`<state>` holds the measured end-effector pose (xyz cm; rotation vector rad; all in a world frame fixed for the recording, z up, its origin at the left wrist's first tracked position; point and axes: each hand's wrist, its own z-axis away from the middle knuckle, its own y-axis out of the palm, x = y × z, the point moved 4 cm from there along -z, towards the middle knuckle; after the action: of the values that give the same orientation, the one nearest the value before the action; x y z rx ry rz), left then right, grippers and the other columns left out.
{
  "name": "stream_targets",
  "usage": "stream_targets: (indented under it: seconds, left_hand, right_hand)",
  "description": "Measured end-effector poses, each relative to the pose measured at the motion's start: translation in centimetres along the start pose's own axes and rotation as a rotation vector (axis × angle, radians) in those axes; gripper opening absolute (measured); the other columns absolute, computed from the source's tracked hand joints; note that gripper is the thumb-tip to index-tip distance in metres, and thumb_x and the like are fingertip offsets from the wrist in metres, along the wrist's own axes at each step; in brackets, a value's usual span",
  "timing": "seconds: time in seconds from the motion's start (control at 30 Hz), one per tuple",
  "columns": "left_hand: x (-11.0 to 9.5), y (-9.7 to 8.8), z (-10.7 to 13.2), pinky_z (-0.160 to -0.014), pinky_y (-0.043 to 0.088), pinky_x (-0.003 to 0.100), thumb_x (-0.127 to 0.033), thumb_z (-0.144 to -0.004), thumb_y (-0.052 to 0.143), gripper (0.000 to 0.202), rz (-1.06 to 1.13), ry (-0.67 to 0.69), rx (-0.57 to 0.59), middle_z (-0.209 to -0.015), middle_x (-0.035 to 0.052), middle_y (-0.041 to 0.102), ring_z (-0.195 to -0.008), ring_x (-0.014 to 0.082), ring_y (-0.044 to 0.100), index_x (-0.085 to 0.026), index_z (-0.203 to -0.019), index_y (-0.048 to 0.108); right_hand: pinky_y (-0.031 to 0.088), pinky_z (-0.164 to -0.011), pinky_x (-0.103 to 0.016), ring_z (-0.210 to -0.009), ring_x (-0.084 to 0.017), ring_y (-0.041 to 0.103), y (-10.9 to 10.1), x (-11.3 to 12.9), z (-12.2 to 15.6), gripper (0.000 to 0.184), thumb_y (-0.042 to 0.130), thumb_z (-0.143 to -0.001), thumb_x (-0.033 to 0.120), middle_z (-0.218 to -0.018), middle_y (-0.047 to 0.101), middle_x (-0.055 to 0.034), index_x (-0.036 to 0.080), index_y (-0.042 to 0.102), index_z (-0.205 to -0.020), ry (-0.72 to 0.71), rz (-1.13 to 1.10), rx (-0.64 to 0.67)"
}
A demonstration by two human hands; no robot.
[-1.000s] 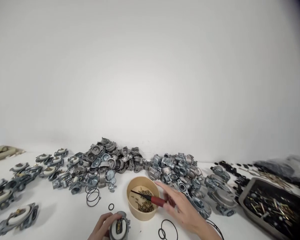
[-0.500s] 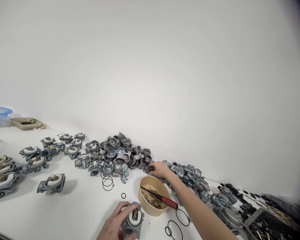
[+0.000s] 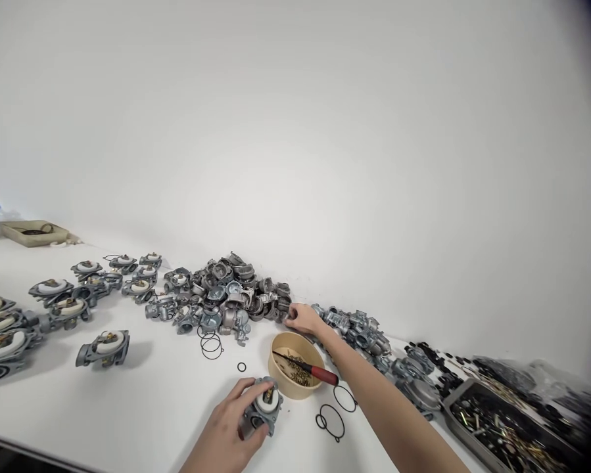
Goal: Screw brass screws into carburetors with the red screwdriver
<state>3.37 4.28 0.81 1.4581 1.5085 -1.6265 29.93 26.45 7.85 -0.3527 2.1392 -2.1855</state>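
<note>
My left hand (image 3: 230,420) grips a grey metal carburetor (image 3: 264,406) by its sides, with its white float and brass parts facing up. My right hand (image 3: 305,318) reaches past the bowl to the right end of a heap of metal float bowls (image 3: 233,289). Its fingers are curled there, and whatever they pinch is hidden. Between the hands stands a round tan bowl (image 3: 300,392) of small brass pieces (image 3: 299,376). A screwdriver (image 3: 325,375) with a red and black handle rests across it. A small black O-ring (image 3: 241,367) lies near my left hand.
Several carburetors with white floats (image 3: 105,348) stand at left. Black gaskets (image 3: 331,422) lie right of the bowl, and more rings (image 3: 211,345) left. Carburetor bodies (image 3: 357,328) are heaped behind my right forearm. A metal tray (image 3: 460,420) of small parts sits at right.
The view has shifted, showing more of the parts tray at right. My left hand still grips the carburetor. My right hand stays at the heap's edge; the dark piece seen at its fingertips is now less distinct.
</note>
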Motion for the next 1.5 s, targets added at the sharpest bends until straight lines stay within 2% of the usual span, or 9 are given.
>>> stream_targets:
  seconds: [0.1, 0.27, 0.5, 0.63, 0.8, 1.03, 1.23, 1.37, 1.5]
  left_hand:
    - [-0.5, -0.2, 0.2, -0.093, 0.059, 0.032, -0.024, -0.09, 0.065, 0.067, 0.036, -0.009, 0.022, -0.159, 0.0036, 0.057, -0.13, 0.0324, 0.064, -0.04, -0.154, 0.057]
    - [0.5, -0.3, 0.2, -0.1, 0.053, 0.037, -0.03, -0.091, 0.067, 0.085, 0.062, -0.139, 0.006, -0.161, 0.0081, 0.057, -0.138, 0.0331, 0.058, -0.037, -0.168, 0.033]
    - [0.9, -0.2, -0.1, -0.103, 0.052, 0.043, -0.026, -0.086, 0.067, 0.077, 0.057, -0.117, -0.015, -0.151, 0.0109, 0.065, -0.132, 0.0349, 0.062, -0.031, -0.161, 0.048]
    - [0.6, -0.3, 0.1, -0.105, 0.052, 0.047, -0.028, -0.086, 0.07, 0.072, 0.054, -0.117, -0.039, -0.144, 0.0117, 0.068, -0.124, 0.0363, 0.067, -0.029, -0.156, 0.055]
    - [0.1, -0.3, 0.0, -0.105, 0.054, 0.046, -0.029, -0.083, 0.074, 0.067, 0.064, -0.073, -0.041, -0.144, 0.0095, 0.068, -0.121, 0.0352, 0.068, -0.03, -0.149, 0.062]
    - [0.4, -0.1, -0.2, -0.103, 0.055, 0.046, -0.025, -0.079, 0.077, 0.069, 0.082, -0.04, -0.064, -0.141, 0.0113, 0.067, -0.122, 0.0354, 0.066, -0.028, -0.147, 0.062]
    - [0.7, -0.2, -0.4, -0.1, 0.055, 0.044, -0.028, -0.082, 0.077, 0.066, 0.104, -0.033, -0.068, -0.137, 0.0123, 0.068, -0.12, 0.0343, 0.065, -0.025, -0.146, 0.062]
    - [0.6, -0.3, -0.5, -0.091, 0.057, 0.039, -0.028, -0.083, 0.076, 0.059, 0.125, -0.026, -0.08, -0.13, 0.0095, 0.071, -0.109, 0.0301, 0.066, -0.027, -0.141, 0.064]
    - [0.6, -0.2, -0.6, -0.078, 0.057, 0.034, -0.031, -0.084, 0.077, 0.058, 0.159, -0.047, -0.076, -0.103, 0.0046, 0.072, -0.086, 0.0239, 0.067, -0.026, -0.14, 0.062]
  right_hand:
    - [0.062, -0.091, -0.044, -0.106, -0.024, 0.071, -0.3, 0.1, 0.7, 0.032, 0.069, -0.104, 0.037, -0.126, 0.069, -0.0095, 0.016, 0.066, -0.129, -0.009, -0.128, -0.067]
    - [0.063, -0.086, -0.041, -0.1, -0.022, 0.072, -0.5, -0.4, 1.8, 0.03, 0.069, -0.104, 0.035, -0.121, 0.071, -0.0086, 0.016, 0.067, -0.127, 0.028, -0.405, -0.188]
    - [0.063, -0.086, -0.04, -0.099, -0.021, 0.072, -3.8, -1.9, 2.5, 0.027, 0.068, -0.105, 0.036, -0.119, 0.071, -0.0082, 0.015, 0.069, -0.122, 0.117, -0.873, -0.385]
    - [0.063, -0.078, -0.036, -0.088, -0.018, 0.071, -6.2, -1.1, 4.5, 0.033, 0.063, -0.107, 0.044, -0.111, 0.071, -0.0067, 0.015, 0.066, -0.123, 0.126, -1.145, -0.441]
    - [0.059, -0.064, -0.032, -0.068, -0.018, 0.066, -5.4, 2.4, 9.1, 0.03, 0.06, -0.103, 0.047, -0.086, 0.071, -0.0059, 0.018, 0.067, -0.106, 0.173, -1.38, -0.216]
    - [0.055, -0.063, -0.03, -0.077, -0.021, 0.067, -1.5, 7.5, 14.1, 0.023, 0.072, -0.09, 0.043, -0.09, 0.072, -0.0065, 0.021, 0.068, -0.095, 0.22, -1.464, 0.073]
    - [0.04, -0.054, -0.023, -0.076, -0.019, 0.062, 0.7, 9.5, 14.0, 0.033, 0.072, -0.087, 0.051, -0.097, 0.074, -0.0068, 0.02, 0.074, -0.099, 0.181, -1.405, 0.115]
    - [0.047, -0.061, -0.026, -0.084, -0.021, 0.065, 1.7, 10.1, 13.7, 0.044, 0.068, -0.089, 0.061, -0.101, 0.073, -0.0105, 0.019, 0.075, -0.098, 0.186, -1.365, 0.107]
    - [0.049, -0.062, -0.028, -0.08, -0.02, 0.066, 0.9, 10.9, 14.2, 0.056, 0.06, -0.091, 0.073, -0.095, 0.07, -0.0098, 0.019, 0.074, -0.099, 0.133, -1.295, 0.105]
